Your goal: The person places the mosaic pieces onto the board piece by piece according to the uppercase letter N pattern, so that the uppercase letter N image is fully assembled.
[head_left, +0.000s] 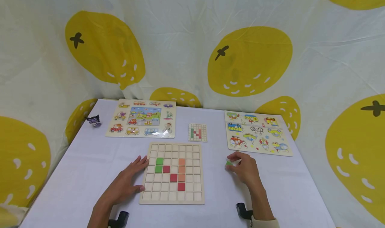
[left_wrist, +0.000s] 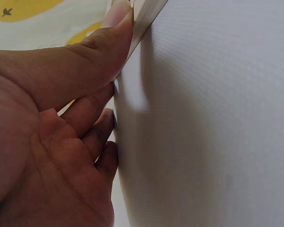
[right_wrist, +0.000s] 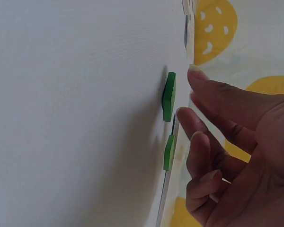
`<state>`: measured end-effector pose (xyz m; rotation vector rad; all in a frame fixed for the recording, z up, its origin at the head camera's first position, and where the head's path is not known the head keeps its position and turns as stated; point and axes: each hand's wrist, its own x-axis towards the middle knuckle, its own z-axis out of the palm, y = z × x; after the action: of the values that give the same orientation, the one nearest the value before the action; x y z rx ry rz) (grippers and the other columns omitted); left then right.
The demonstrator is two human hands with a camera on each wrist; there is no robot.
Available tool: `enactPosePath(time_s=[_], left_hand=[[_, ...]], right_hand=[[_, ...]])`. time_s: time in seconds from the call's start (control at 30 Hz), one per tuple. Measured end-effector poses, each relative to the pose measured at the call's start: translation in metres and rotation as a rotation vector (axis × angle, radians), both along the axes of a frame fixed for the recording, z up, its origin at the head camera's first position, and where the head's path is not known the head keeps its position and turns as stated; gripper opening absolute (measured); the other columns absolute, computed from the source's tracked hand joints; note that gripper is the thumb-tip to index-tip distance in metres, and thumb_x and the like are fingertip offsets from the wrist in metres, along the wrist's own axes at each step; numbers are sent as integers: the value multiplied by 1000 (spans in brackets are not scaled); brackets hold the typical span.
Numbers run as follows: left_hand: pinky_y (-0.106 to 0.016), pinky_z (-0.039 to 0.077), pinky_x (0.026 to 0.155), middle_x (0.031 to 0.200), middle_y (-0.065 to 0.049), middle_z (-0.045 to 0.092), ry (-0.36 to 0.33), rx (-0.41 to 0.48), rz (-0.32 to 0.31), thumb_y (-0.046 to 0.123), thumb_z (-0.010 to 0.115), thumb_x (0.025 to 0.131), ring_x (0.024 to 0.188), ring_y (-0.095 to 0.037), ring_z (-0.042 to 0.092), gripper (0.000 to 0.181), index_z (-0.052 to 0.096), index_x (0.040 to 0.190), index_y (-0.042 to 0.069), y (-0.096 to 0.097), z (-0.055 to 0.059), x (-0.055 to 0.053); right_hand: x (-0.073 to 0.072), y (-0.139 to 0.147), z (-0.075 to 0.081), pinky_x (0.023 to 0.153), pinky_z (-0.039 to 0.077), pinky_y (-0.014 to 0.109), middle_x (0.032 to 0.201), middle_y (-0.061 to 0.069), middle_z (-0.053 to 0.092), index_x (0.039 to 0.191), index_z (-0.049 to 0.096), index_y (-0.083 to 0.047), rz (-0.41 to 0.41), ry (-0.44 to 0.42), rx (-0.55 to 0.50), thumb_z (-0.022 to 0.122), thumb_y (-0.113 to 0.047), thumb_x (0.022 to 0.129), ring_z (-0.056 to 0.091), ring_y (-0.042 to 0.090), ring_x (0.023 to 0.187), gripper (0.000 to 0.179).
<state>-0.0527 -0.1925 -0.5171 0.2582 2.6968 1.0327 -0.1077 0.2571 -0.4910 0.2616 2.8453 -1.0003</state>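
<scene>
A wooden grid board (head_left: 155, 196) lies in the middle of the table, with two green, three red and three orange square tiles in its cells. Along its left side rests my left hand (head_left: 124, 181), fingers spread; in the left wrist view the thumb touches the board's edge (left_wrist: 146, 21). Right of the board, my right hand (head_left: 246, 169) is over a green tile (head_left: 229, 163), thumb and fingers bent around a gap. The right wrist view shows two green tiles, one nearer (right_wrist: 169, 97) and one farther (right_wrist: 169, 152), both on the cloth and apart from the fingertips.
Behind the board lies a small pattern card (head_left: 197, 134). A vehicle puzzle (head_left: 120, 133) sits at back left, another puzzle board (head_left: 255, 148) at back right. A small dark striped object (head_left: 94, 121) is near the left edge. A lemon-print curtain (head_left: 180, 54) hangs behind.
</scene>
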Motion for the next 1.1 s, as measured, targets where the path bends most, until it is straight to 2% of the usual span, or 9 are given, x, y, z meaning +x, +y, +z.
enactPosePath(time_s=[0.13, 0.23, 0.37, 0.7, 1.1], left_hand=[[-71, 21, 128, 177, 1, 29, 2, 7, 2, 16, 94, 76, 166, -38, 17, 101, 44, 164, 22, 0, 0, 0], [-71, 21, 128, 177, 1, 30, 4, 8, 2, 17, 94, 76, 166, -38, 17, 101, 44, 164, 22, 0, 1, 0], [-71, 22, 128, 176, 1, 30, 5, 3, 4, 17, 94, 76, 166, -38, 17, 101, 44, 164, 22, 0, 1, 0], [-71, 24, 127, 176, 0, 31, 16, -1, 5, 17, 95, 75, 166, -38, 19, 102, 45, 163, 22, 1, 0, 1], [-69, 24, 128, 176, 1, 30, 18, -5, 3, 17, 95, 76, 166, -37, 18, 101, 44, 164, 21, 0, -1, 0]], right_hand=[[2, -1, 0, 73, 43, 32, 99, 2, 76, 104, 79, -14, 8, -35, 69, 91, -11, 80, 61, 23, 92, 27], [2, -4, -1, 70, 43, 33, 96, 1, 75, 102, 79, -14, -6, -53, 101, 91, -11, 80, 63, 24, 94, 26], [1, -7, -2, 66, 43, 32, 95, 2, 73, 100, 78, -15, -26, -72, 106, 90, -9, 80, 61, 25, 92, 25], [2, -17, 2, 61, 40, 32, 82, 2, 61, 93, 75, -18, 9, -76, 62, 89, -9, 81, 56, 21, 79, 21], [11, -46, 1, 62, 40, 27, 75, -4, 65, 88, 75, -21, 62, 25, -71, 91, -13, 82, 52, 18, 71, 19]])
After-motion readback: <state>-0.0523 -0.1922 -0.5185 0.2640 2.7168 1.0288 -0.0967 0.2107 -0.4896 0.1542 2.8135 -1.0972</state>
